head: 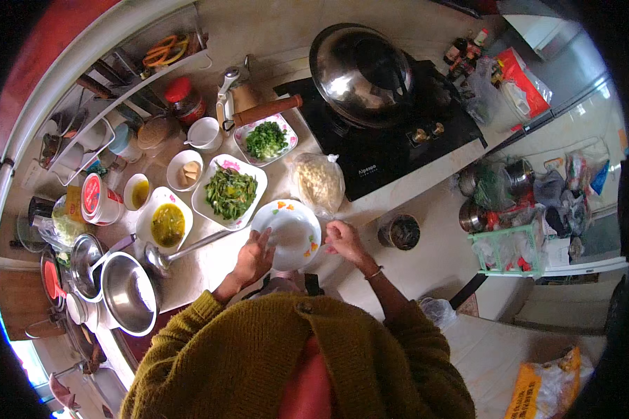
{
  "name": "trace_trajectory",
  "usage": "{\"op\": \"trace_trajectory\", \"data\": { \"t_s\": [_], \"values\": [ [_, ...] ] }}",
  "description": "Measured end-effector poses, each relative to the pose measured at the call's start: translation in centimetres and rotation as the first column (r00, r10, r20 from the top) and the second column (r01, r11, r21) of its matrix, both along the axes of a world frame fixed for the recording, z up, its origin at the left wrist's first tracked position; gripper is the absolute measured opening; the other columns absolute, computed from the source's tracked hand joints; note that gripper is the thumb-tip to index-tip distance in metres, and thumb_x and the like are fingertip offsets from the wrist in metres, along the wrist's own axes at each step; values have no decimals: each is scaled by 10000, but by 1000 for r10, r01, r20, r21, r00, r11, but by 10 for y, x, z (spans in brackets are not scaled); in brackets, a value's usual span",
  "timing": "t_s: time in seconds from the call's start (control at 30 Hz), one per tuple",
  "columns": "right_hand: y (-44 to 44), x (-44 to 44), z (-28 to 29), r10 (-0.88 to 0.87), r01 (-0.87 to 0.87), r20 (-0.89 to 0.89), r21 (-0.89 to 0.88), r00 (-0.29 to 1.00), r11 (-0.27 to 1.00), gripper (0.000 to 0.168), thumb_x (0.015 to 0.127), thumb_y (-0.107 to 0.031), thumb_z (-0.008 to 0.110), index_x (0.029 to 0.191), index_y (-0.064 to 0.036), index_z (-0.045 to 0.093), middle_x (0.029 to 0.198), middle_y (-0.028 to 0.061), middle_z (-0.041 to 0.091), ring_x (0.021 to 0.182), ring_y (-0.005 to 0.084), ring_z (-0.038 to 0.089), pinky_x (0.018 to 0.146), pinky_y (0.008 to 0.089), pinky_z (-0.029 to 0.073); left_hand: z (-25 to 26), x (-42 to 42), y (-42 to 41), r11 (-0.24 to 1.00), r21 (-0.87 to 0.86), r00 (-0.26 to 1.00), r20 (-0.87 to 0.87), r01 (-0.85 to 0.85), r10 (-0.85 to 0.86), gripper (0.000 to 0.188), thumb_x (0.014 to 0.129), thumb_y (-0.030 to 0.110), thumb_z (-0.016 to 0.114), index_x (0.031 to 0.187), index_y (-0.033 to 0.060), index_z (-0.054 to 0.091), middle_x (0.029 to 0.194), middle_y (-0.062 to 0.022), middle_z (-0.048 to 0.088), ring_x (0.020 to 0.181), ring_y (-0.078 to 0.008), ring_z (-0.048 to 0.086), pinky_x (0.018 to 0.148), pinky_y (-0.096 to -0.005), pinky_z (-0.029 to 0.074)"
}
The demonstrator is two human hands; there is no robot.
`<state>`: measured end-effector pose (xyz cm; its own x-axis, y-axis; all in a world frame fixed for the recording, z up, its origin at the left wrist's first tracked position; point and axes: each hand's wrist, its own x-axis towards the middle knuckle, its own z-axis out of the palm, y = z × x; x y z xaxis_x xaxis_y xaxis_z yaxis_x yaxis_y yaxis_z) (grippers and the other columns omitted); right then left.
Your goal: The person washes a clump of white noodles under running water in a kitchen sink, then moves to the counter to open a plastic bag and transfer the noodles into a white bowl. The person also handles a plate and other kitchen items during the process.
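A white bowl with orange flower decoration (295, 230) is at the counter's front edge. My left hand (255, 255) touches its left rim, fingers spread. Just off the bowl's right rim is my right hand (344, 241), its fingers curled; whether they pinch anything small cannot be told. Behind the bowl lies a clear plastic bag of pale food (318, 180). To the left are a dish of cooked greens (231, 191), a dish of yellow-green liquid (168, 224) and a small bowl of pale chunks (187, 172). Chopped green onions (266, 140) fill a dish farther back.
A domed metal wok lid (361, 75) covers a pan on the black cooktop (382, 162). A ladle (160, 258) rests on the counter beside a steel basin (129, 293). A bin (402, 232) stands on the floor to the right, near a green basket (507, 249).
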<state>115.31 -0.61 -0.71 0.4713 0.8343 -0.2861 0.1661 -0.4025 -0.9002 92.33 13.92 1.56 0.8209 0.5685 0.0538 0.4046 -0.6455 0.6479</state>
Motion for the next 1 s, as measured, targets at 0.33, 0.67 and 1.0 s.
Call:
{"op": "trace_trajectory", "data": {
  "t_s": [0.33,0.67,1.0],
  "values": [
    [116,89,37,-150,-80,615,330,774,941,192,791,-121,568,972,-60,542,765,156,555,697,323,577,595,425,470,-1,-2,0,855,-366,929,-193,-366,315,376,784,42,552,1155,-1,514,1002,-200,552,887,-357,560,750,-368,480],
    [95,111,33,126,-231,230,516,965,825,183,724,-83,649,814,-23,500,693,130,563,612,235,566,538,341,450,53,170,0,942,-219,923,234,-256,306,166,856,24,512,988,-38,591,874,-135,604,690,-183,591,577,-272,491],
    [69,150,19,377,-257,-450,307,810,916,213,701,-85,724,847,-30,579,820,36,591,750,119,558,657,261,476,53,233,-32,691,-613,817,123,-384,564,178,793,68,622,941,-32,611,922,-99,625,843,-158,592,727,-271,493]
  ]
}}
